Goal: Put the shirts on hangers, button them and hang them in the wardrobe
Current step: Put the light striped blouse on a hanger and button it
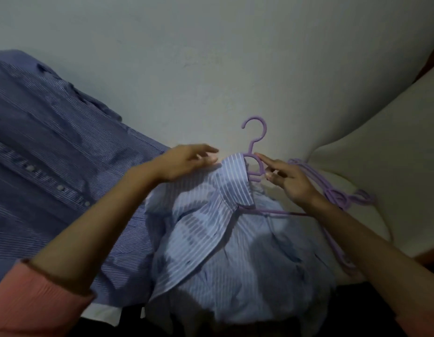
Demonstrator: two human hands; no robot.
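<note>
A light blue shirt with white stripes [225, 239] lies bunched on the bed in front of me, its collar up against a purple hanger [256, 142]. The hanger's hook points away from me and one arm runs out from under the collar to the right. My left hand [186, 161] rests flat on the shirt's left shoulder, fingers straight. My right hand [286, 178] is at the hanger's neck loops, index finger stretched onto them and the other fingers curled by them.
A darker blue striped shirt [53, 147] lies spread to the left, its button row showing. Spare purple hangers [340, 198] lie in a heap to the right, partly under my right forearm. A cream pillow [381, 147] sits at the right on the pale sheet [211, 57].
</note>
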